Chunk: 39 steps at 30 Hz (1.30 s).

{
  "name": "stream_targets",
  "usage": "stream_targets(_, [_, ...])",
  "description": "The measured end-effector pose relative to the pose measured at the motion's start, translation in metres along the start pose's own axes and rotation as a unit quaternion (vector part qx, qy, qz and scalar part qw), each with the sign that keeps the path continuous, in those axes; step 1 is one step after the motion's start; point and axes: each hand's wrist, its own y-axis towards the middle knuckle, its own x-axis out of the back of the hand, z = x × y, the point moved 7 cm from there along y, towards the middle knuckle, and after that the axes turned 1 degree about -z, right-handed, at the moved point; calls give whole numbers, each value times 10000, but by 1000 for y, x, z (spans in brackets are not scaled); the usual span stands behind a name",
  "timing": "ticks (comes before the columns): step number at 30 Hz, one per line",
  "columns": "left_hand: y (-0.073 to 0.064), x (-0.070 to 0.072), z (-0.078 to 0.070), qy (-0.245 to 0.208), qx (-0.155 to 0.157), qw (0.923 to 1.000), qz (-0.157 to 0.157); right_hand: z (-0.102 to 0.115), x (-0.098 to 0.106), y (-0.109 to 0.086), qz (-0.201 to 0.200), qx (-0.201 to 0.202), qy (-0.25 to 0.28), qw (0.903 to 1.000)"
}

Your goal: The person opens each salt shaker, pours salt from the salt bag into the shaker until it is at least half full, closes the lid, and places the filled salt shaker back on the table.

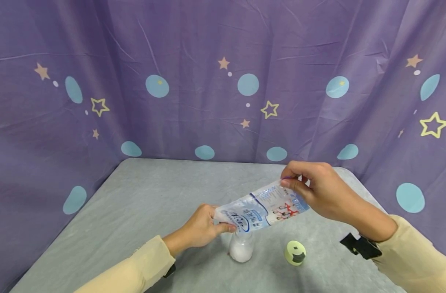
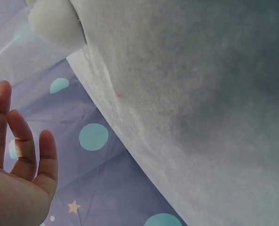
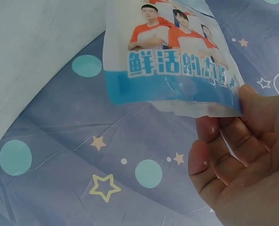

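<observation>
A white and blue printed plastic bag [image 1: 263,207] slants down to the left over a clear bottle [image 1: 241,247]. With thumb and fingers my right hand [image 1: 319,189] pinches the raised end of the bag. My left hand [image 1: 202,228] grips its lower end, just above the bottle, and the bag covers the bottle's mouth. White material [image 2: 59,23] fills the bottom of the bottle in the left wrist view. From the right wrist, the bag's blue-banded edge [image 3: 167,89] is seen between thumb and fingers. A pale green lid [image 1: 295,253] lies right of the bottle.
A grey cloth covers the table [image 1: 164,183]. Behind it and along both sides hangs a purple curtain [image 1: 193,44] with stars and blue dots. Black straps [image 1: 360,246] sit at the cuffs of the cream sleeves.
</observation>
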Motion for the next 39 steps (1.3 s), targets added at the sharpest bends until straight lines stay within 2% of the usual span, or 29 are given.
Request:
stream_targets(14, [-2,4,-5,589,-96,9981,-154,6,2,3,-178,-6,-99,9998])
stream_targets(25, [-2,4,-6,582,-86,9981,-193,13,2,5,-310,93,-181,9993])
stream_targets(32, [-2,4,-5,629,-209,9976,-207,14,1,5,-353,117,-249,9990])
stream_targets(39, [-2,3,-4,659,-224,9975,-133,13,-3,5,-302,100,-128,9994])
